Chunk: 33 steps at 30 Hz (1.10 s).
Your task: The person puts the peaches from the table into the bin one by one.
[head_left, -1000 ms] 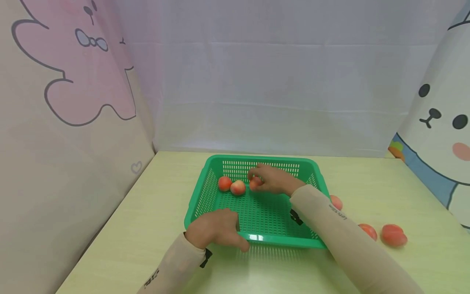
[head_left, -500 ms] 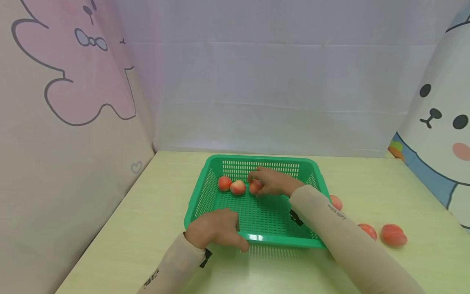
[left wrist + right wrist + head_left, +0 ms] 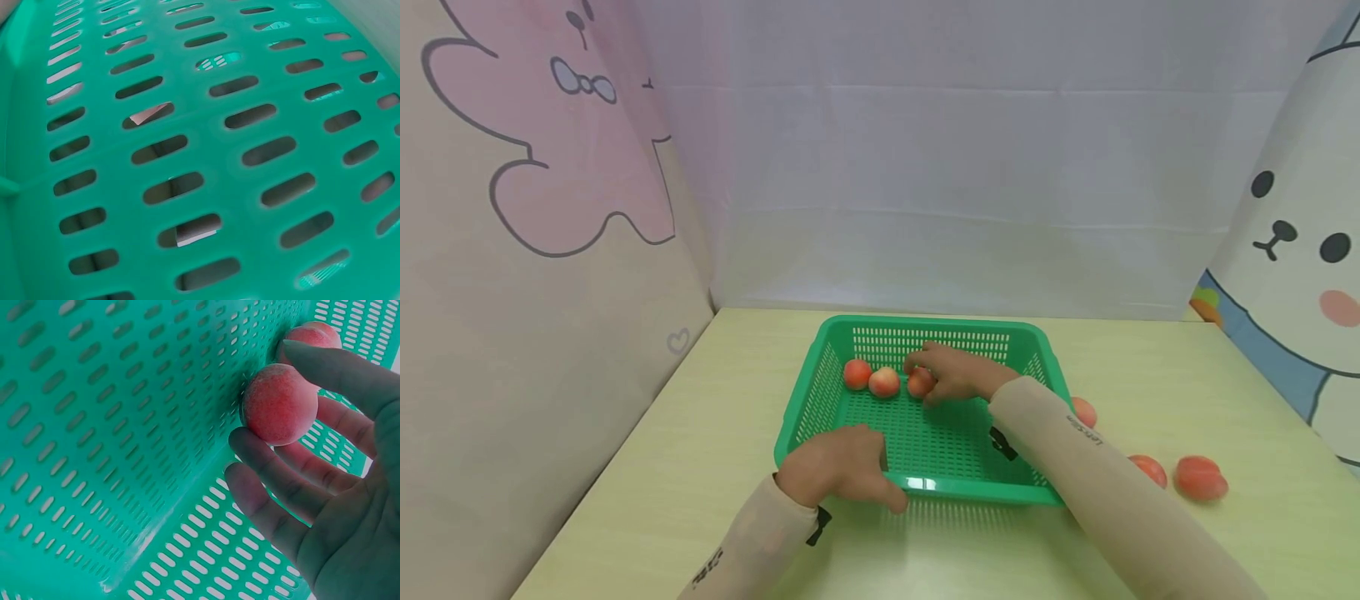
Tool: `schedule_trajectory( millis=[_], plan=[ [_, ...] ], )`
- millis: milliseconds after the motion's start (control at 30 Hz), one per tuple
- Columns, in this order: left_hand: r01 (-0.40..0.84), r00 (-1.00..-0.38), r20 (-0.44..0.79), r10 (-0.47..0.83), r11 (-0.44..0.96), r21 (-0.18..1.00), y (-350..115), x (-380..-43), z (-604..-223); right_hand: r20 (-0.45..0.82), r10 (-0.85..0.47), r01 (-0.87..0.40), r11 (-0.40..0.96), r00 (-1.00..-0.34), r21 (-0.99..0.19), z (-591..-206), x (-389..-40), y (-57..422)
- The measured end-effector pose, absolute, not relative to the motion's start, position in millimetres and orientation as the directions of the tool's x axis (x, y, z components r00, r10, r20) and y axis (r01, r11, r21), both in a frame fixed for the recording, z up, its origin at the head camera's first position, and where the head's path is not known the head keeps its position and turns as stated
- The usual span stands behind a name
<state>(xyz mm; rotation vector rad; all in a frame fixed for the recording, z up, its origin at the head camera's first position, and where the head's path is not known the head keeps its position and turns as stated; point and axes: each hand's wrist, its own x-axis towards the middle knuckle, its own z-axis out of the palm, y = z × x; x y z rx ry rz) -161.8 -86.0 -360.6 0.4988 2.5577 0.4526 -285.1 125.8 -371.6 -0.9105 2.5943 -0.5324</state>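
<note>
A green slotted plastic basket (image 3: pixel 977 490) stands on the table. My left hand (image 3: pixel 842 468) grips its near rim, fingers inside and thumb outside; the left wrist view is filled by the basket's slotted wall (image 3: pixel 194 115). Inside, near the far wall, my right hand (image 3: pixel 958 372) surrounds a red peach (image 3: pixel 919 382). The right wrist view shows this peach (image 3: pixel 278 403) low against the wall, with thumb and fingers spread loosely around it. Left of it in the basket are a pale red-yellow peach (image 3: pixel 884 383) and a redder round fruit (image 3: pixel 857 374).
Right of the basket, a peach (image 3: pixel 1083 412), a red fruit (image 3: pixel 1148 471) partly behind the right sleeve, and a deeper red creased fruit (image 3: pixel 1201 478) lie on the pale wood table (image 3: pixel 700 450). White curtains (image 3: pixel 970 192) with cartoon prints enclose the back and sides.
The right hand's fingers have loosened and spread from the peach, its thumb moving lower and to the right. The peach sits slightly lower. The left hand stays on the rim.
</note>
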Motion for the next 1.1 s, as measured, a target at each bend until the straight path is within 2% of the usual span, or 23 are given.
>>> schedule_trajectory(
  millis=[1100],
  plan=[
    [0.277,-0.815,-0.39,0.43,0.879,0.389,-86.2,-161.5,-360.0,-0.188,-0.637,-0.513,0.734,-0.748,-0.444,-369.6,-285.0,127.0]
  ],
)
